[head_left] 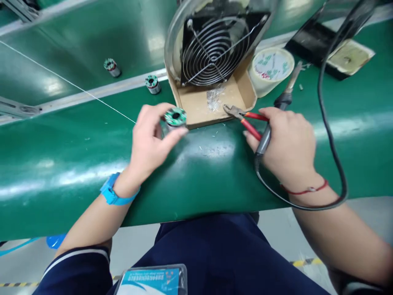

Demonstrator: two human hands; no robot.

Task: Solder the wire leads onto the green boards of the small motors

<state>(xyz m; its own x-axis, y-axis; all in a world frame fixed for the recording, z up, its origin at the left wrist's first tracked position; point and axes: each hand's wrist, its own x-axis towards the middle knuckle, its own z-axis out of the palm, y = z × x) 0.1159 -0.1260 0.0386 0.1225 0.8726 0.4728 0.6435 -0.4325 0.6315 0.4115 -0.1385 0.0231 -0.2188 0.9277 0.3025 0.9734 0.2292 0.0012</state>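
Note:
Between the thumb and fingers of my left hand (153, 137) is a small round motor part (175, 117), with a green circuit board and dark centre hole facing up. It is held just off the front edge of a cardboard tray. My right hand (288, 141) is closed around red-handled side cutters (253, 128), whose jaws point left over the tray and look slightly parted. A soldering iron (266, 137) with a dark grip is in the same hand, its tip pointing up and away. Two similar motor parts, one nearer (152, 84) and one farther (112, 67), stand at the back left.
A fan (213, 61) with a wire guard stands in the cardboard tray (199, 108), which holds wire clippings (215, 99). Right of it sit a tape roll (272, 69) and a sponge (350, 55) in a black holder. The iron's cable (330, 135) loops over my right wrist.

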